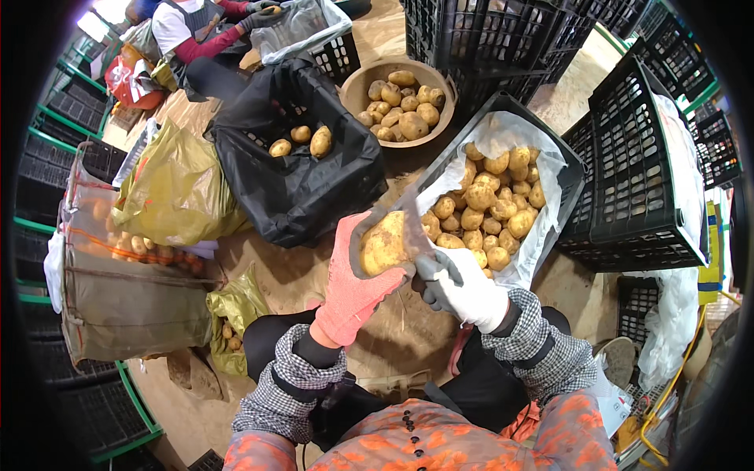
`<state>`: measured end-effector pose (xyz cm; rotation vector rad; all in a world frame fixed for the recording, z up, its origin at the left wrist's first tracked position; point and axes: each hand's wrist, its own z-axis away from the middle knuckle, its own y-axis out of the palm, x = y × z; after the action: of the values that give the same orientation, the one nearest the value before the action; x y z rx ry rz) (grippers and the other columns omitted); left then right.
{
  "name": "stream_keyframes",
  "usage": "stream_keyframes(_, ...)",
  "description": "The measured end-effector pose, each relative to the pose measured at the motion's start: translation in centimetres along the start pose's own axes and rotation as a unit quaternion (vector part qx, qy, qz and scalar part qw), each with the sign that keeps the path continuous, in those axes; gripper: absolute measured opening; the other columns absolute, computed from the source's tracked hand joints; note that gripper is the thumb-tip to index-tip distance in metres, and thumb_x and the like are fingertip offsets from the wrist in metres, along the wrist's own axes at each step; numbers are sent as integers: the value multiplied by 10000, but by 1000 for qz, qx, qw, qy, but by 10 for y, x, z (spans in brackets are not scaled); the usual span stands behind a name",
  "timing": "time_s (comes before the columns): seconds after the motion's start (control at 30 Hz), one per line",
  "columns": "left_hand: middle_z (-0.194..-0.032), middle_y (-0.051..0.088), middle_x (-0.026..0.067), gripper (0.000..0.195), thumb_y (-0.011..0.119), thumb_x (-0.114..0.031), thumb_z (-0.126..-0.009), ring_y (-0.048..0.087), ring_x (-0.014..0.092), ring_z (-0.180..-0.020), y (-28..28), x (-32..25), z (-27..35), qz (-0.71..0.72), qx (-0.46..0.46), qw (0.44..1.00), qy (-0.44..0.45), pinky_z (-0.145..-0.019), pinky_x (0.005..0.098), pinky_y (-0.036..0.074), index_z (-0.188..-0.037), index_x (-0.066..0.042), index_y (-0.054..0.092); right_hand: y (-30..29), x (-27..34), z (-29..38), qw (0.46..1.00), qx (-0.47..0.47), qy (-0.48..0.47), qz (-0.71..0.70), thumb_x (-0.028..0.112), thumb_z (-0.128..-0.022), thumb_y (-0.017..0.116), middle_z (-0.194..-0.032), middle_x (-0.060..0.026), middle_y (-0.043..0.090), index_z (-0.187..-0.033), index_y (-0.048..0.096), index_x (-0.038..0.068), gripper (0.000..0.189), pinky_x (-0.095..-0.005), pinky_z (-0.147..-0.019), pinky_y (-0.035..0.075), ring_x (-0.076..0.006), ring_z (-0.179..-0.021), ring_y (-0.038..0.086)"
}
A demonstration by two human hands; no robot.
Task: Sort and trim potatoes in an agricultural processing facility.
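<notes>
A large yellow potato [382,244] sits in my left hand [356,282], which wears a coral glove with a grey palm. My right hand [462,285], in a white glove with grey fingertips, grips a knife [417,226]. Its blade stands upright against the potato's right side; I cannot tell whether it has cut in. The knife's handle is mostly hidden by my fingers. Just beyond my right hand is a black crate [562,159] lined with white plastic and full of potatoes [480,197]. Ahead on the left, a crate lined with black plastic [268,203] holds 3 potatoes.
A round tan tub [396,65] of potatoes stands at the back. Stacked black crates [489,41] rise behind it, and another crate stack [630,171] is on the right. At left are yellow plastic bags [177,188] and a large sack [135,306]. A gloved co-worker [200,41] sits far left.
</notes>
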<state>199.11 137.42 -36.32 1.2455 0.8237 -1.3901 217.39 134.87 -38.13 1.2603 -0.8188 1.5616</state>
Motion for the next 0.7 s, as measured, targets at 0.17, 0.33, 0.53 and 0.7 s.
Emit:
stream_keyframes(0.17, -1285, 430, 92, 685, 631, -27, -716, 448, 172, -1170, 5, 4, -2, 74, -12, 995, 72, -948, 286, 397, -1340, -38, 347, 4, 2, -3, 990, -40, 28, -134, 315, -936, 475, -687, -19, 539, -908, 561, 1, 327, -224, -513, 449, -84, -555, 518)
stream_keyframes(0.33, -1345, 397, 105, 765, 658, -149, -726, 438, 186, -1194, -3, 1, -4, 81, 16, 996, 44, -1000, 298, 355, -1391, -22, 301, -4, 5, -5, 987, -82, 31, -136, 407, -942, 463, -585, -26, 508, -802, 540, 13, 425, -226, -485, 432, -97, -494, 497)
stream_keyframes(0.53, -1429, 309, 89, 876, 701, -75, -726, 363, 179, -1287, -2, -8, 5, 141, 90, 986, -26, -1025, 299, 354, -1449, -58, 206, -9, -1, -5, 987, -78, 41, -135, 368, -941, 478, -635, -27, 530, -829, 549, 6, 386, -226, -492, 429, -91, -530, 508)
stream_keyframes(0.7, -1365, 399, 76, 957, 773, -113, -637, 499, 188, -1151, -1, -2, 3, 125, 37, 991, -10, -805, 295, 506, -1434, -69, 247, -12, 5, -4, 994, -46, 17, -98, 301, -927, 515, -750, -28, 555, -954, 544, -9, 313, -216, -526, 437, -79, -587, 520)
